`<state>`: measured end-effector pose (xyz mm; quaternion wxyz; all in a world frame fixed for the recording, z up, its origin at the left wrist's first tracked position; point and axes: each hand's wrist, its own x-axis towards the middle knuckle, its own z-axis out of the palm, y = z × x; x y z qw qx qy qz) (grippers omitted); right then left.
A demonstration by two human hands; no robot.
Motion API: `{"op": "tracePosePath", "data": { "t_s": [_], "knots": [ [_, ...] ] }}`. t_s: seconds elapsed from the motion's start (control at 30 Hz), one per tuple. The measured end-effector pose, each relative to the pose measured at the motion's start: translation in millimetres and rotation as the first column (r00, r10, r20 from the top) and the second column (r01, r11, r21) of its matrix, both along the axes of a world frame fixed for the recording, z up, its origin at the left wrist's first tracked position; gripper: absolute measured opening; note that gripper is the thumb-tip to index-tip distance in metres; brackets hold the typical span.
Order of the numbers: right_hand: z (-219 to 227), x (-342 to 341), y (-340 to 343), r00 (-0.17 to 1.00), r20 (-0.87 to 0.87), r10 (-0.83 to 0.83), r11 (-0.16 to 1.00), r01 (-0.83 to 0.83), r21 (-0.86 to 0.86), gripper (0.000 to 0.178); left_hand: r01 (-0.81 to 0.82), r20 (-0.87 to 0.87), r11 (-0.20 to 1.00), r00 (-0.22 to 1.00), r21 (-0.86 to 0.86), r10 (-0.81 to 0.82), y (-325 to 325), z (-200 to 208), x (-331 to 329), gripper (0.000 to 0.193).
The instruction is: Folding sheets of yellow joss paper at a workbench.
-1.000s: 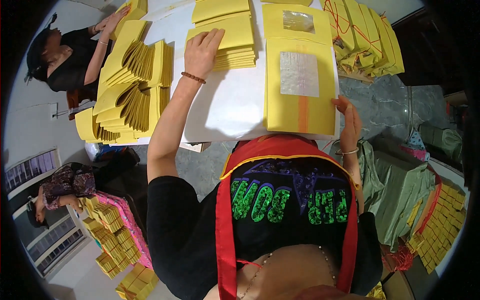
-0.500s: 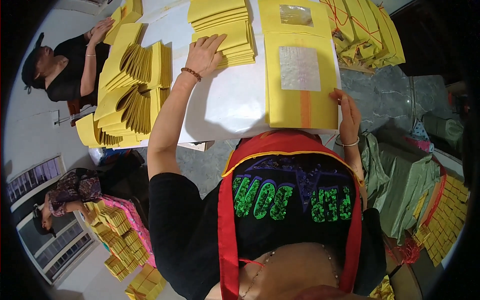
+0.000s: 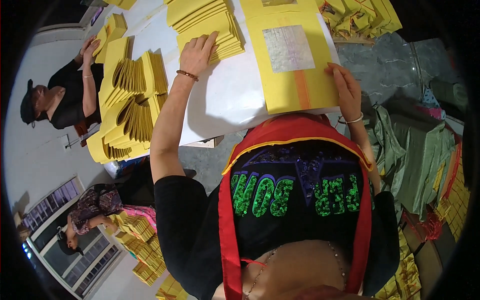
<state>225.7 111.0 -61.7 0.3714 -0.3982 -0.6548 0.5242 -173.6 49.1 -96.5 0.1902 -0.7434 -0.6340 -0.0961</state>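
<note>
Resting on the near left corner of a folded yellow paper stack (image 3: 217, 27), the left hand (image 3: 196, 54) is seen with its fingers close together; whether its grip is closed on paper cannot be told. The right hand (image 3: 345, 89) is held at the right edge of a flat yellow sheet (image 3: 282, 90), its grip narrow, though whether the edge is pinched cannot be told. A silver square (image 3: 289, 48) and an orange strip (image 3: 302, 90) are borne by the sheet. Both papers are laid on a white surface (image 3: 225, 95), with fanned yellow bundles (image 3: 132, 120) placed further left.
</note>
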Motion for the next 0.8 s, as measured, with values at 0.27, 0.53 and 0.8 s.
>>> {"op": "tracePosePath", "data": {
  "t_s": [0.27,0.53,0.8],
  "knots": [
    [-4,0,-1,1.000,-0.015,0.009,0.999,-0.008,0.033,0.025,-0.047,-0.080,0.999,0.996,0.016,0.048,-5,4,13,0.056],
    [-2,-1,-3,1.000,-0.004,-0.004,0.999,0.005,0.049,0.025,-0.012,-0.113,1.000,0.994,-0.008,0.011,-3,-4,2,0.053],
    [-9,3,-3,1.000,-0.010,-0.004,0.993,0.005,0.117,0.025,-0.083,-0.079,0.995,0.994,-0.055,0.078,-2,3,15,0.056]
  ]
}}
